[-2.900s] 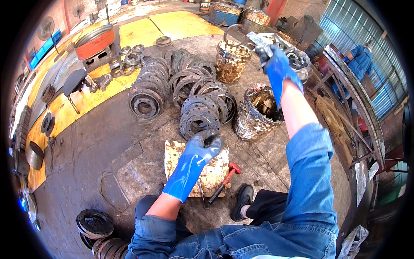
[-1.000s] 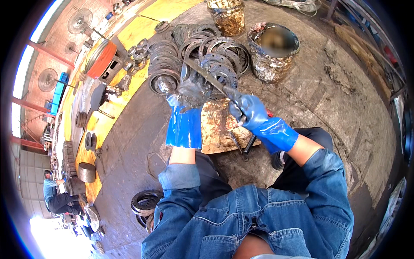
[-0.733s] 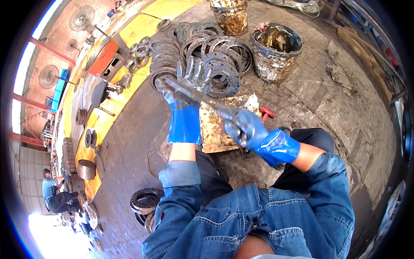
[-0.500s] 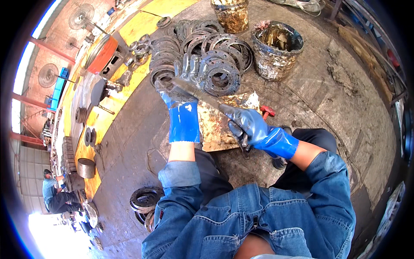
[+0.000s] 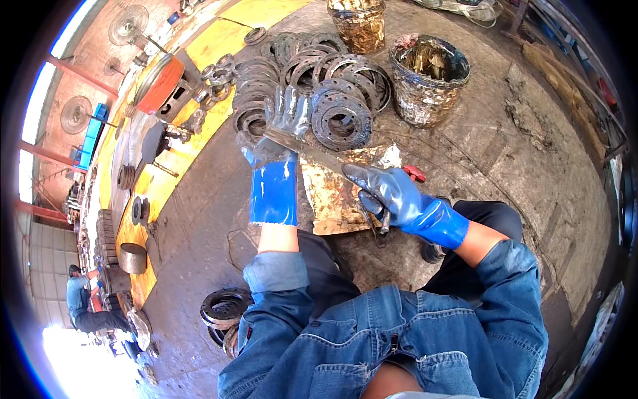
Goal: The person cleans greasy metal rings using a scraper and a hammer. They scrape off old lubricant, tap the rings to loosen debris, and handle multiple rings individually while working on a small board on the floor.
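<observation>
- Tool (image 5: 318,157), long, flat and metal-looking, slants between the two hands above the floor (image 5: 193,233); its far end lies across the left palm.
- Right hand (image 5: 392,196), in a blue glove, is closed around the near end of the tool, with the thumb along the top.
- Left hand (image 5: 284,123), also gloved in blue and dark with grime, is spread wide, palm up, fingers pointing away from the body; they do not curl around the tool.
- Rings (image 5: 341,122), dark, greasy and pierced with small holes, lean in rows just past the left fingers; whether the glove touches any of them, I cannot tell.
- Sheet (image 5: 332,199), pale and heavily stained, lies on the floor below the tool.
- Hammer (image 5: 413,174) with a red head lies near the right edge of the sheet, partly hidden by the right hand.
- Bucket (image 5: 428,80), caked with grime, stands upright to the right of the rings; a second bucket (image 5: 357,26) stands farther off.
- Round black parts (image 5: 226,309) are piled beside the left sleeve.
- Person (image 5: 80,299) in a blue top is at the far left, well apart.
</observation>
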Demonstrator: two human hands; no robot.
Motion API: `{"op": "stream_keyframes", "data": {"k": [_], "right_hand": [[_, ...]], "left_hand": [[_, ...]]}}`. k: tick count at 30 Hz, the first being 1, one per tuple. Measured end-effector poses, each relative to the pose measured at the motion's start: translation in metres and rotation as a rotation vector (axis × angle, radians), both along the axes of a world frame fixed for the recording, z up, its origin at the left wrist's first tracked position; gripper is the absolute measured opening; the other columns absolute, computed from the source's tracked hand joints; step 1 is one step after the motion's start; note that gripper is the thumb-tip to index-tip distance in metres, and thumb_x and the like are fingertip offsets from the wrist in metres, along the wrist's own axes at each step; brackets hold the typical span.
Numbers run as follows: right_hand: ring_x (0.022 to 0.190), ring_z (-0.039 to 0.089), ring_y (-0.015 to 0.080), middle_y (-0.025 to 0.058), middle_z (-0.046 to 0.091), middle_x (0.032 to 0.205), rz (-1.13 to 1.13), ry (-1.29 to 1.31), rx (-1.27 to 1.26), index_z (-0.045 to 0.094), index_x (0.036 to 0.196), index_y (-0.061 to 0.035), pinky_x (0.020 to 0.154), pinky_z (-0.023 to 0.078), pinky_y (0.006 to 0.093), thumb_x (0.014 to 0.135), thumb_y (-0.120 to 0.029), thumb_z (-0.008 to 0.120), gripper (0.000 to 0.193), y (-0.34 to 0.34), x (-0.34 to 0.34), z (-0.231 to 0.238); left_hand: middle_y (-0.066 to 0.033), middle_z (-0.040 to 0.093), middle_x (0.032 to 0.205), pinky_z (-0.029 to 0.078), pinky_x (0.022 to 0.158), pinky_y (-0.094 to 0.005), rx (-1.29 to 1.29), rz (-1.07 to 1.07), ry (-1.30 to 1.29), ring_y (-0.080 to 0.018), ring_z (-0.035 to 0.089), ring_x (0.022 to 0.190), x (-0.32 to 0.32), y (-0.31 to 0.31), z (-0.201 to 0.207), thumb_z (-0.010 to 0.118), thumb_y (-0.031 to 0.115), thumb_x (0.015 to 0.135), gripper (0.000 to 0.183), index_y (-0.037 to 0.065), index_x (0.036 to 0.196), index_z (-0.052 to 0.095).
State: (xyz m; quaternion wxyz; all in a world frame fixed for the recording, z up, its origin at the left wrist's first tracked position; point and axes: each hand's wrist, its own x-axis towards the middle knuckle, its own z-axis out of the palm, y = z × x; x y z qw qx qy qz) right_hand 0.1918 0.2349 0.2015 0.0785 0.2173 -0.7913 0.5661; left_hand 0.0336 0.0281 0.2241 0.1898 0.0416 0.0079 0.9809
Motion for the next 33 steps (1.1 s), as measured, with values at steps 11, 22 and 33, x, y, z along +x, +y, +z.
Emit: {"op": "stream_keyframes", "data": {"k": [11, 22, 33], "right_hand": [[0.059, 0.06, 0.0219, 0.0082, 0.062, 0.07, -0.064, -0.529, -0.164, 0.053, 0.131, -0.0101, 0.055, 0.046, 0.0333, 0.086, -0.024, 0.061, 0.047, 0.001, 0.014, 0.024], [0.065, 0.059, 0.0338, 0.0103, 0.059, 0.072, -0.346, 0.227, 0.343, 0.058, 0.118, -0.0129, 0.055, 0.045, 0.0431, 0.073, -0.009, 0.063, 0.045, 0.003, 0.002, -0.003], [0.072, 0.06, 0.0337, 0.0118, 0.059, 0.078, -0.296, 0.21, 0.323, 0.058, 0.12, -0.0146, 0.062, 0.047, 0.0435, 0.079, -0.021, 0.066, 0.043, 0.003, 0.008, 0.007]], "left_hand": [[-0.0144, 0.041, 0.143, 0.019, 0.106, -0.0689, -0.111, 0.142, 0.114, -0.0381, 0.036, 0.133, -0.007, -0.019, 0.005, 0.042, 0.069, 0.082, 0.078, 0.017, 0.14, 0.04], [-0.0098, 0.038, 0.146, 0.024, 0.102, -0.0705, -0.304, 0.139, 0.078, -0.0363, 0.037, 0.131, 0.002, 0.004, 0.014, 0.045, 0.069, 0.082, 0.077, 0.019, 0.14, 0.04], [-0.0096, 0.034, 0.148, 0.025, 0.103, -0.0685, -0.315, 0.018, 0.108, -0.0373, 0.036, 0.131, 0.013, 0.02, 0.012, 0.034, 0.075, 0.082, 0.081, 0.022, 0.143, 0.034]]}}
